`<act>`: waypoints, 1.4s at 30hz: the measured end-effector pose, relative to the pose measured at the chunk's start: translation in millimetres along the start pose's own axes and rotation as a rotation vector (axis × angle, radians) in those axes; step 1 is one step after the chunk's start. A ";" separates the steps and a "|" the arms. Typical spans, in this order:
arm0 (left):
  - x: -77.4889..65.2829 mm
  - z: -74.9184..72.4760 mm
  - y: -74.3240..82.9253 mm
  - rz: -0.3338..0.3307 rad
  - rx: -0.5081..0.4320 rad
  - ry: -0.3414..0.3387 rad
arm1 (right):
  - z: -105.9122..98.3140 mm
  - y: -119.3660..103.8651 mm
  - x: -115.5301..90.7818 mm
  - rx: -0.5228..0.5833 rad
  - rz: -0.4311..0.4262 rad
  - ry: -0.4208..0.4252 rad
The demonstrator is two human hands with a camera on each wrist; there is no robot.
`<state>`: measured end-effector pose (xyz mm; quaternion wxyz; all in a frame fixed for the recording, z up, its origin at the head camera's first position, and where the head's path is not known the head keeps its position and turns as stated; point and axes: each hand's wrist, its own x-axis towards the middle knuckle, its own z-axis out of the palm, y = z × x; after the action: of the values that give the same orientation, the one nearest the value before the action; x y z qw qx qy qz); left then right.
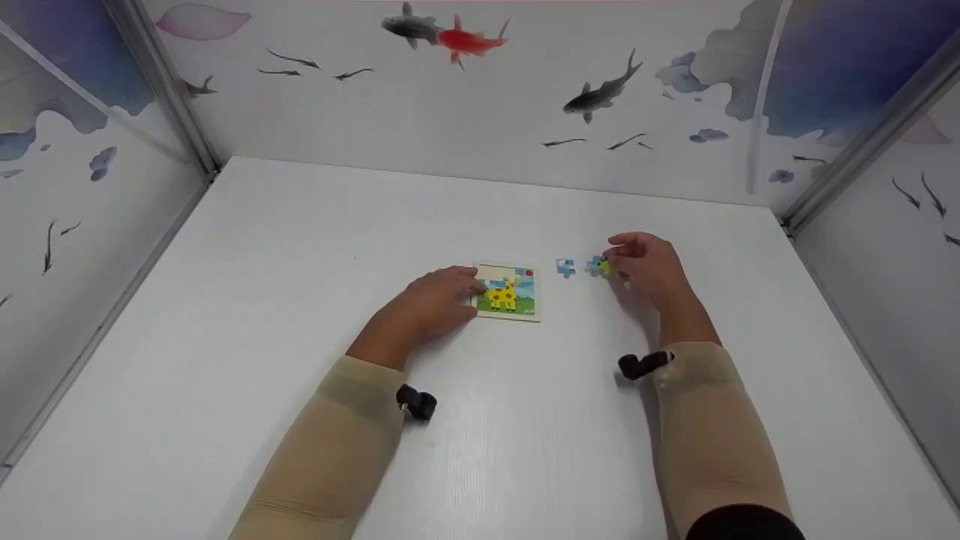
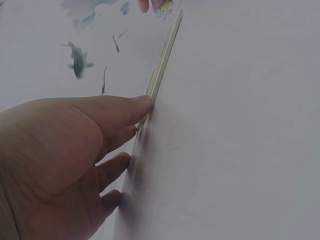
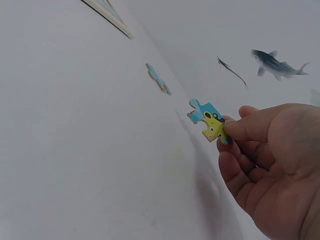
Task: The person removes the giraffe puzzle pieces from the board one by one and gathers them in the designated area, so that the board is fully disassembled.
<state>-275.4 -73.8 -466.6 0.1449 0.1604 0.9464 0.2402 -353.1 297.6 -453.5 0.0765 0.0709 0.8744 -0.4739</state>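
Note:
A square giraffe jigsaw board (image 1: pixel 526 304) with a pale frame lies on the table, a bare gap at its upper left. My left hand (image 1: pixel 442 300) rests at the board's left side, thumb near the front left corner and fingertips over the left edge. In the left wrist view, that thumb (image 2: pixel 125 107) touches the board's edge (image 2: pixel 165 60). To the right, my right hand (image 1: pixel 649 262) pinches a jigsaw piece (image 3: pixel 207 120) between thumb and fingers. It is blue with part of a yellow giraffe face, and is tilted up in the right wrist view.
Another blue jigsaw piece (image 1: pixel 565 267) lies on the white table (image 1: pixel 525 420) between the board and my right hand. Walls printed with fish (image 1: pixel 600 96) enclose the table at the back and sides. A black wrist camera (image 1: pixel 417 403) sits on each sleeve.

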 end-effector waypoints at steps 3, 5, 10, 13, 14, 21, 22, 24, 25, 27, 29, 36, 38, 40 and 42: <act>0.5 -0.1 0.6 -0.001 -0.002 0.002 | 1.1 1.1 0.0 -0.016 0.003 -0.011; 0.6 -0.2 1.2 -0.011 -0.009 0.001 | 2.2 1.6 -0.2 -0.027 0.012 -0.015; 0.4 -0.3 2.3 -0.016 -0.012 0.002 | 3.5 3.1 0.8 -0.024 0.025 -0.024; 0.2 -0.2 2.7 -0.012 -0.012 0.003 | 3.7 3.6 1.5 -0.017 0.021 -0.023; 0.0 -0.2 2.8 -0.013 -0.015 0.002 | 3.8 3.8 1.5 -0.015 0.020 -0.023; -1.1 -1.5 2.6 -0.001 -0.012 0.003 | 7.0 -1.9 -2.2 -0.020 -0.018 -0.015; -1.3 -1.7 2.4 0.000 -0.011 0.002 | 8.5 -4.0 -3.1 -0.021 -0.028 -0.015; -1.3 -1.7 1.8 0.001 -0.010 0.001 | 12.8 -9.1 -4.8 -0.025 -0.040 -0.019; -1.3 -1.6 1.5 0.001 -0.009 0.001 | 15.5 -11.8 -5.2 -0.032 -0.048 -0.022; -1.1 -0.7 0.5 0.003 -0.012 0.002 | 22.4 -17.9 -5.6 -0.038 -0.061 -0.033; -1.2 0.1 -0.1 -0.005 -0.016 0.001 | 30.3 -24.9 -5.7 -0.060 -0.078 -0.045; -0.3 0.8 -0.3 -0.032 -0.026 -0.001 | 61.0 -52.6 -10.7 -0.133 -0.114 -0.116; 0.1 0.2 0.4 -0.032 -0.030 -0.005 | 68.7 -58.4 -12.0 -0.128 -0.120 -0.134; 0.2 -0.3 0.8 -0.035 -0.034 -0.010 | 75.3 -62.6 -13.3 -0.120 -0.130 -0.151; -0.2 -1.0 1.3 -0.038 -0.043 -0.016 | 80.0 -65.2 -14.9 -0.119 -0.143 -0.167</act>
<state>-275.3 -73.2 -465.1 0.1603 0.1411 0.9427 0.2563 -346.0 194.5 -440.3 0.1193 -0.0360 0.8943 -0.4298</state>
